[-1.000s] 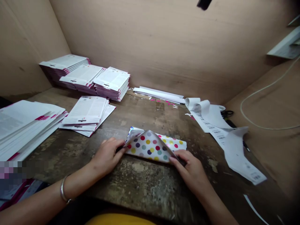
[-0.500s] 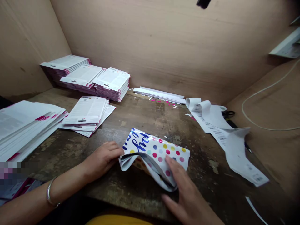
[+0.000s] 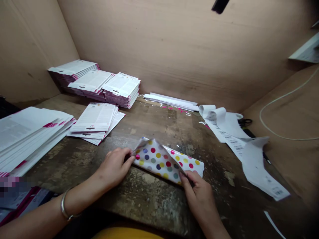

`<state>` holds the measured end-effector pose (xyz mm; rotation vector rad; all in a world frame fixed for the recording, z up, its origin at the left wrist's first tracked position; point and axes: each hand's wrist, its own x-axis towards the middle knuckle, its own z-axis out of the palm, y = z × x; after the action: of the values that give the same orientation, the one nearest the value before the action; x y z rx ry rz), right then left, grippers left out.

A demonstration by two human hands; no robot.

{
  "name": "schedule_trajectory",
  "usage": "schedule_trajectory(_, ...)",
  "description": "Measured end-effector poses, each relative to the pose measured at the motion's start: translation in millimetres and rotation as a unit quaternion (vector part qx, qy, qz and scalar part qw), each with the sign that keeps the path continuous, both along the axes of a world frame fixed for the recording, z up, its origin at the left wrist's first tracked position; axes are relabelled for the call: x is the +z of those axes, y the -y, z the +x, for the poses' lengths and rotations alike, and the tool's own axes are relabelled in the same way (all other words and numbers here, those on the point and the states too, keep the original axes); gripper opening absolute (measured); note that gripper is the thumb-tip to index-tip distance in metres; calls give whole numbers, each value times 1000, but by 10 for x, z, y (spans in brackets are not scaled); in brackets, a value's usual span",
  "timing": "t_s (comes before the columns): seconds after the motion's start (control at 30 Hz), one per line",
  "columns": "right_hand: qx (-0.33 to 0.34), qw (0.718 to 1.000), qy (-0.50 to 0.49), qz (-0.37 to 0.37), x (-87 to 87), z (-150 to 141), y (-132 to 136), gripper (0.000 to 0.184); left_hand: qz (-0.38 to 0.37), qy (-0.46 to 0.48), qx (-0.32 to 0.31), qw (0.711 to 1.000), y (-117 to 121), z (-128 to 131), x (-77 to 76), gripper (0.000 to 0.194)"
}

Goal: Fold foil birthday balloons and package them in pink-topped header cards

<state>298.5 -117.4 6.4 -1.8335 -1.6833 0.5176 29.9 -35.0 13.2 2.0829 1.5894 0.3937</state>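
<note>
A shiny white foil sheet point(image 3: 159, 159) with coloured polka dots lies folded on the worn wooden table point(image 3: 149, 196) in front of me. Its upper layer bulges up in the middle, the raised edge sloping down to the right. At its left end, my left hand point(image 3: 116, 166) pinches a corner between thumb and fingers. My right hand point(image 3: 199, 189) grips the flap near the right end, thumb on top. A strip of the layer underneath shows behind the raised edge. The blue lettering is mostly hidden now.
Stacked white printed packets point(image 3: 122, 86) stand at the back left, with a smaller pile point(image 3: 96, 119) nearer. A large paper stack point(image 3: 32, 132) sits far left. On the right lie a curling barcode label strip point(image 3: 231, 139) and black scissors point(image 3: 245, 122). Paper strips point(image 3: 171, 101) line the back wall.
Half a second ago the flap hung toward me, blue lettering showed, and my right hand was spread. Now the flap is folded up, dots facing me, and my right hand grips it.
</note>
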Motion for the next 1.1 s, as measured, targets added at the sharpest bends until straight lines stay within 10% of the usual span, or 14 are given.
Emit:
schedule_trajectory(0.3,-21,965,226,-131,74,-45,-174,22,52,-61,-22,997,-17,136,-12,20)
schedule_trajectory(0.53,4,961,221,-167,142,-15,-212,15,138,-200,-59,968,-52,171,132,26)
schedule_trajectory(0.77,13,959,222,-175,188,10,-245,12,183,-144,-288,929,-214,596,-108,56)
schedule_trajectory(0.97,-81,935,344,40,200,105,-217,26,126,-166,-284,936,-265,642,-258,65)
schedule_trajectory(1.1,78,950,293,72,156,-128,-389,45,124,-178,-282,935,-257,647,-226,66)
